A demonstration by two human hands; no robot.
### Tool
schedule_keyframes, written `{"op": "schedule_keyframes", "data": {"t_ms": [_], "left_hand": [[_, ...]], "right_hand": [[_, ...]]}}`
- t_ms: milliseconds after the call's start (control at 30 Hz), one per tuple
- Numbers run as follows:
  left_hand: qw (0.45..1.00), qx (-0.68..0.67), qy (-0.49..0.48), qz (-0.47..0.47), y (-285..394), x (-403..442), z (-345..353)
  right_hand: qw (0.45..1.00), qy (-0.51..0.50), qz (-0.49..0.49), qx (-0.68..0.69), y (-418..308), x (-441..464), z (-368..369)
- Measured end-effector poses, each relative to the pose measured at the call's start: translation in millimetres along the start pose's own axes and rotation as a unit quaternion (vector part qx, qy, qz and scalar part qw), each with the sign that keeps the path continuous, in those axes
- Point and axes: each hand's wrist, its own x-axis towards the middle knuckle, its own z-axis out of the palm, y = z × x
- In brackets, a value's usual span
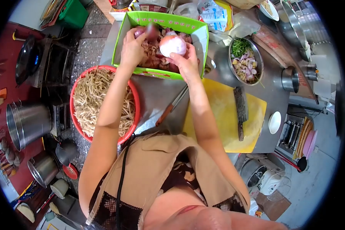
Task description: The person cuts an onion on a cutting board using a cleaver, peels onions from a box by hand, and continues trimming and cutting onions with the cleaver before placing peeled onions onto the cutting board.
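Note:
Over a green-rimmed cardboard box (pixel 161 19) at the top of the head view, both my hands reach in. My right hand (pixel 186 63) is closed around a large onion (pixel 173 46), pale and whitish with a reddish top. Within the box's left side, my left hand (pixel 130 48) curls its fingers and thumb round a purple onion (pixel 139 32). A dark red onion (pixel 152 33) beside its thumb is smeared by motion. More red onions and loose brown skins (pixel 151 57) lie below my hands.
A red basin (pixel 73 99) of pale strips stands left. A cleaver (pixel 240 109) lies on a yellow cutting board (pixel 226 134), beside a wooden-handled knife (pixel 166 113). Right are a steel bowl (pixel 261 63) of chopped greens and onions and a white dish (pixel 274 122).

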Motion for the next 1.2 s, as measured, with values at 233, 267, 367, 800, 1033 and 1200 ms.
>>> {"op": "schedule_keyframes", "data": {"t_ms": [233,267,367,800,1033,1200], "left_hand": [[0.888,-0.411,-0.204,-0.037,29.9,-13.8,2.2],[0.887,-0.399,-0.223,-0.058,26.4,-12.3,3.1],[0.669,-0.659,-0.148,-0.31,53.2,-16.7,4.7],[0.935,-0.343,-0.086,-0.015,38.6,-6.4,-6.7],[0.86,-0.462,-0.196,-0.093,31.3,12.2,8.7],[0.989,-0.007,-0.144,-0.028,9.0,16.0,-0.2]], "right_hand": [[0.999,-0.019,-0.021,-0.03,2.6,3.4,-2.2],[0.991,-0.032,-0.109,-0.071,4.6,3.4,2.2],[0.99,-0.069,-0.114,-0.044,7.3,10.1,-3.0],[0.985,-0.067,-0.026,-0.157,-11.6,13.5,-14.0],[0.926,-0.119,-0.096,-0.345,-9.5,5.8,-16.8],[0.912,-0.118,-0.157,-0.36,-9.8,3.0,-16.0]]}}
